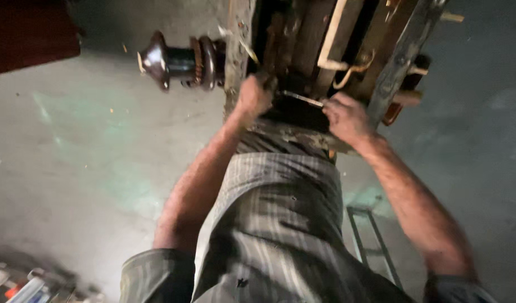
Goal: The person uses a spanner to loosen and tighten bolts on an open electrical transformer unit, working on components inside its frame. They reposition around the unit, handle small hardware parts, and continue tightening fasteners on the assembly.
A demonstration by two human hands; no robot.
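My right hand (346, 116) grips the end of a thin metal tool (303, 99), fingers curled and pressed together around its handle end. The tool's long axis runs nearly level across the view, tilted slightly, its free end pointing left toward my left hand (253, 96). That hand is balled into a fist against the dark inside of the metal-framed unit (393, 73); I cannot tell what, if anything, it pinches. The tool lies between my hands, in the unit's opening. A brown ribbed insulator (179, 60) juts sideways from the unit's left side, over the grey floor (72, 157).
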